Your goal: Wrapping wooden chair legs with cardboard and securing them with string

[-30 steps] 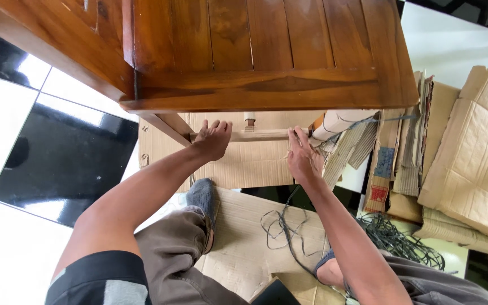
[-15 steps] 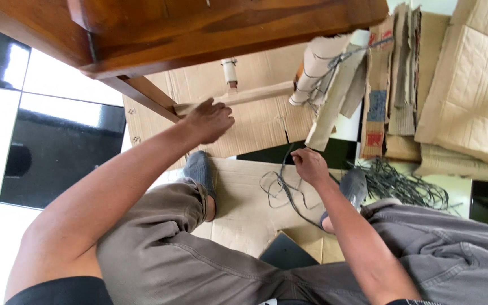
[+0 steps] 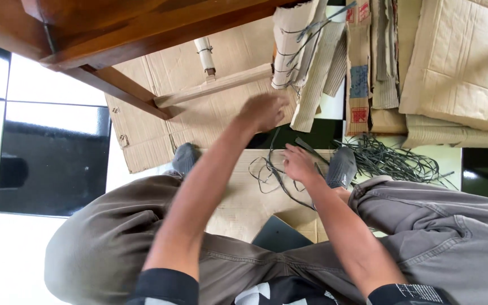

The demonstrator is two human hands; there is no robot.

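Note:
My right hand [image 3: 299,164] rests low on a tangle of thin black straps [image 3: 275,172] that lie on a flat cardboard sheet [image 3: 244,197] between my feet, with its fingers curled onto one strap. My left hand [image 3: 264,110] hangs blurred in the air in front of a pale wooden rail [image 3: 216,87] of a dark brown wooden piece of furniture [image 3: 114,22]. It touches nothing that I can see. A furniture leg wrapped in corrugated cardboard and tied with black straps [image 3: 295,45] stands just beyond it.
Stacked flat cardboard [image 3: 453,62] fills the upper right, and a loose heap of black straps [image 3: 393,161] lies below it. My feet in grey shoes [image 3: 184,158] [image 3: 343,166] rest on the cardboard. Black and white floor tiles [image 3: 46,158] lie to the left.
My left hand has let go of the wooden rail and swung right and down. My right hand left the rail earlier and now sits on the straps on the floor.

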